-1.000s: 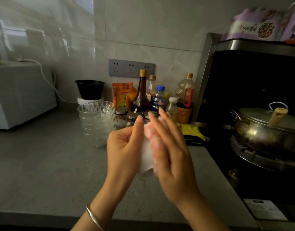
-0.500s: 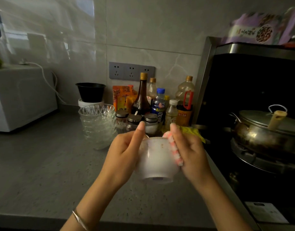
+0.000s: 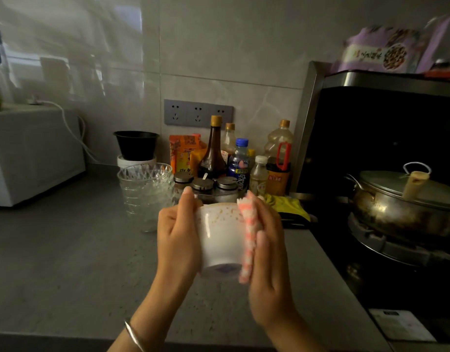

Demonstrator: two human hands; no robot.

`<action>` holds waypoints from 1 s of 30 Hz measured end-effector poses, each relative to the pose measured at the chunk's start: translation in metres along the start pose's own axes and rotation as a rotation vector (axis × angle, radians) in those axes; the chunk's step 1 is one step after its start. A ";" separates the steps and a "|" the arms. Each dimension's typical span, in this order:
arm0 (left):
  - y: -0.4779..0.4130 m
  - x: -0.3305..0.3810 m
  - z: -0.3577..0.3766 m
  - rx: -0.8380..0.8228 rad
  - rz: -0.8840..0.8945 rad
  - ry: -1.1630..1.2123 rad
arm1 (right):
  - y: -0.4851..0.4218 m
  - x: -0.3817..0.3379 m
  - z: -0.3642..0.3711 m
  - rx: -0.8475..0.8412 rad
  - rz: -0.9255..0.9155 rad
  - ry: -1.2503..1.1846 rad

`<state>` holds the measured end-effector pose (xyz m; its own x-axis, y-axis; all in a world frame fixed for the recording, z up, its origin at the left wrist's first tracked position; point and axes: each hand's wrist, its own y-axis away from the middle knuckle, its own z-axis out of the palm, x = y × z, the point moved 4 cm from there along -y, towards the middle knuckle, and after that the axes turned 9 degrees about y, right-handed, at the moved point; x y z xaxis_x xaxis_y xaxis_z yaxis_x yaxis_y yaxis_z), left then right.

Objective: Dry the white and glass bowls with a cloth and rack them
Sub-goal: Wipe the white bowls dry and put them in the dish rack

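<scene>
I see the white bowl (image 3: 220, 240) held over the counter (image 3: 66, 250) between both hands, its mouth tipped away from me and its foot toward me. The left hand (image 3: 177, 235) grips the left wall, thumb at the rim. The right hand (image 3: 267, 247) holds the cloth (image 3: 249, 240) pressed along the right wall. The glass bowls (image 3: 145, 191) stand behind, nearer the left hand. Half a second ago the cloth was bunched near the rim; now it reaches the foot.

A thin, silver-coloured bangle (image 3: 134, 336) is worn on the left wrist (a plain, smooth band, lit along one edge). Beyond the bangle the left hand (image 3: 178, 237) is seen bare, as is the right hand (image 3: 268, 252) to the bangle's right. Both forearms are bare.
</scene>
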<state>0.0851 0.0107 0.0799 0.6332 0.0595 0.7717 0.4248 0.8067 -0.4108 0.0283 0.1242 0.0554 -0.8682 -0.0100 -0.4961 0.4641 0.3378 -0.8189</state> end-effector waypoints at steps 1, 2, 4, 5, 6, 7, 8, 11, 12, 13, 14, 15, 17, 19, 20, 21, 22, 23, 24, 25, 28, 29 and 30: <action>0.000 -0.002 0.000 0.032 -0.011 0.011 | 0.005 -0.004 0.003 0.008 -0.054 0.086; 0.000 -0.004 0.000 0.053 -0.013 0.018 | 0.009 -0.008 0.006 0.001 -0.107 0.170; 0.000 -0.006 0.005 -0.027 0.026 0.005 | 0.007 -0.014 0.008 -0.017 -0.201 0.328; 0.001 -0.007 0.007 -0.081 0.057 -0.015 | 0.002 -0.015 0.006 -0.020 -0.225 0.385; 0.001 -0.008 0.008 -0.124 0.085 -0.038 | -0.005 -0.015 0.003 -0.019 -0.226 0.405; 0.001 -0.010 0.008 -0.151 0.104 -0.063 | -0.013 -0.013 -0.001 -0.022 -0.195 0.372; 0.000 -0.009 0.008 -0.154 0.108 -0.070 | -0.018 -0.008 -0.004 -0.036 -0.136 0.279; 0.001 -0.007 0.007 -0.098 0.044 0.031 | -0.017 0.006 -0.004 -0.089 0.080 -0.061; 0.001 -0.008 0.004 -0.042 -0.002 0.073 | -0.011 0.006 -0.001 -0.090 0.092 -0.087; 0.001 -0.010 0.002 0.012 -0.048 0.101 | -0.004 0.003 0.001 -0.075 0.061 -0.061; 0.001 -0.011 0.000 0.040 -0.076 0.116 | 0.002 0.000 0.003 -0.058 0.009 0.000; 0.001 -0.012 -0.001 0.026 -0.070 0.113 | 0.007 -0.003 0.005 -0.053 -0.043 0.084; 0.000 -0.014 0.001 -0.062 0.017 0.059 | 0.006 -0.011 0.008 -0.064 -0.147 0.314; 0.001 -0.015 0.002 -0.129 0.083 -0.006 | 0.001 -0.021 0.011 -0.063 -0.246 0.506; 0.002 -0.013 0.003 -0.155 0.101 -0.022 | -0.002 -0.023 0.010 -0.052 -0.263 0.515; 0.003 -0.011 0.003 -0.171 0.111 -0.018 | -0.004 -0.024 0.008 -0.040 -0.252 0.479; 0.003 -0.008 0.003 -0.171 0.122 -0.017 | -0.007 -0.023 0.006 -0.027 -0.198 0.392; 0.003 -0.004 0.002 -0.155 0.121 -0.011 | -0.010 -0.020 0.002 -0.016 -0.098 0.241; 0.002 -0.003 0.001 -0.139 0.101 0.010 | -0.011 -0.015 -0.001 -0.004 0.040 0.027; 0.002 -0.001 -0.002 -0.110 0.061 0.039 | -0.009 -0.007 0.000 0.001 0.176 -0.185; 0.003 0.002 -0.003 0.003 -0.093 0.167 | 0.004 0.011 0.010 0.047 0.465 -0.454; 0.005 0.002 -0.003 0.013 -0.137 0.190 | 0.008 0.015 0.013 0.080 0.547 -0.506; 0.004 0.000 -0.002 0.006 -0.163 0.188 | 0.010 0.014 0.015 0.101 0.612 -0.538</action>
<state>0.0883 0.0132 0.0774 0.6660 -0.1823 0.7233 0.5283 0.7999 -0.2848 0.0232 0.1133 0.0363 -0.2645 -0.3101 -0.9132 0.8641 0.3443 -0.3672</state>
